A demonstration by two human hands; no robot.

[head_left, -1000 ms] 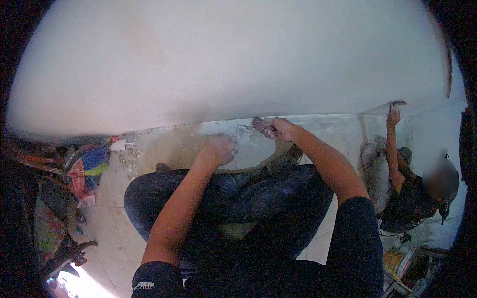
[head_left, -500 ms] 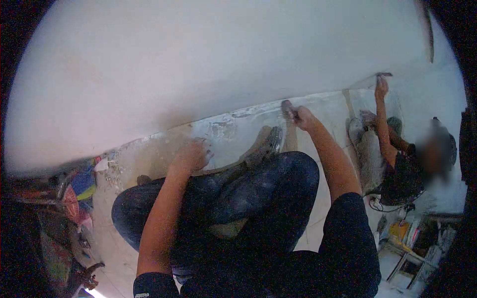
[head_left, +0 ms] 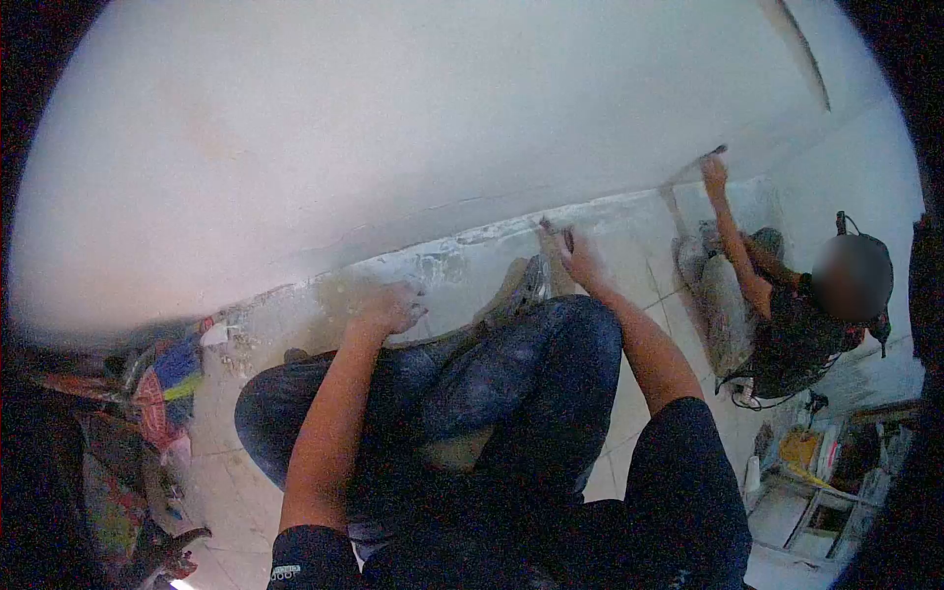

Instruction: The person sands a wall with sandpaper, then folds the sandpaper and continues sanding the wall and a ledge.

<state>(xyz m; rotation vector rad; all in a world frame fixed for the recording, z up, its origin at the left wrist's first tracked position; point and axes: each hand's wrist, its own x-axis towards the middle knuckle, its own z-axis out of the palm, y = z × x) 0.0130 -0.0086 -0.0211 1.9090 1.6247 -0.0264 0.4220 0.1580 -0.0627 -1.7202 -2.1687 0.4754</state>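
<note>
My right hand [head_left: 582,260] is closed around a small dark-handled tool [head_left: 547,228], whose tip lies near the base of the white wall [head_left: 393,128]; its exact kind is too blurred to tell. Over my shin, my left hand [head_left: 393,307] hangs near the wall's foot with its fingers loosely apart, and nothing in it can be made out. White, flaky residue [head_left: 452,261] marks the floor along the wall joint between both hands. My legs in dark jeans [head_left: 521,364] are folded beneath my arms, with a dark shoe [head_left: 532,280] just below the right hand.
At the right a co-worker [head_left: 806,324] sits by the wall, one hand [head_left: 715,177] raised to it with a thin dark tool [head_left: 720,150]. Bags and colourful items [head_left: 162,393] lie at left. A frame-like rack with tools [head_left: 821,492] stands at lower right. The floor [head_left: 221,492] is tiled.
My right hand and its tool have moved slightly left and down along the wall joint. My left hand has shifted slightly right. The co-worker's raised hand appears further left, as the view has turned.
</note>
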